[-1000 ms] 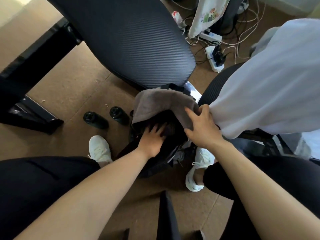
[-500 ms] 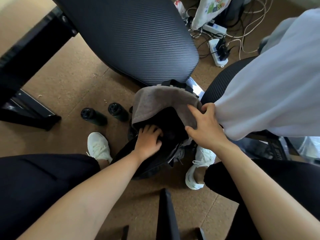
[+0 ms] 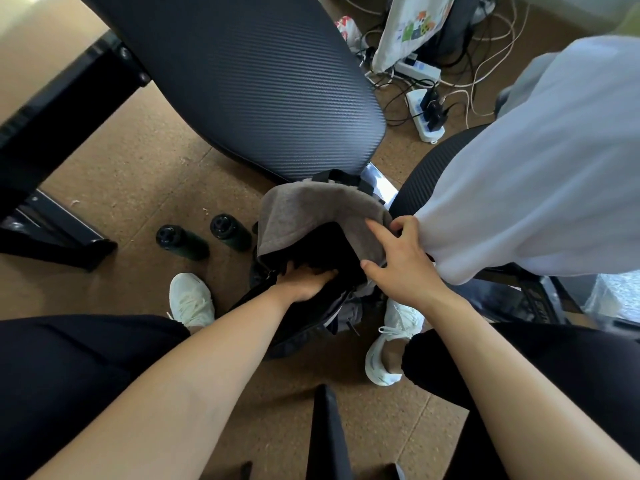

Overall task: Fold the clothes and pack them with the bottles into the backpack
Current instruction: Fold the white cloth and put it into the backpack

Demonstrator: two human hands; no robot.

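Observation:
A black backpack (image 3: 304, 327) stands open on the floor between my feet. A folded grey garment (image 3: 304, 209) sits in its mouth, half sticking out. My left hand (image 3: 304, 282) reaches into the opening, its fingers curled down over the front rim and hidden inside. My right hand (image 3: 401, 261) holds the grey garment's right edge, with the forefinger stretched across the cloth and the thumb at its lower edge. Two dark green bottles (image 3: 180, 242) (image 3: 230, 232) stand on the floor left of the backpack. A white garment (image 3: 536, 185) hangs over the chair on the right.
A dark mesh office chair (image 3: 263, 81) looms just behind the backpack. A second black chair (image 3: 429, 174) carries the white garment. Power strips and cables (image 3: 426, 116) lie on the floor at the back. A black table leg (image 3: 52, 237) stands at left.
My left hand has gone from straight fingers at the opening to curled fingers deeper inside the backpack. My right hand has stayed on the grey garment, its forefinger now stretched out.

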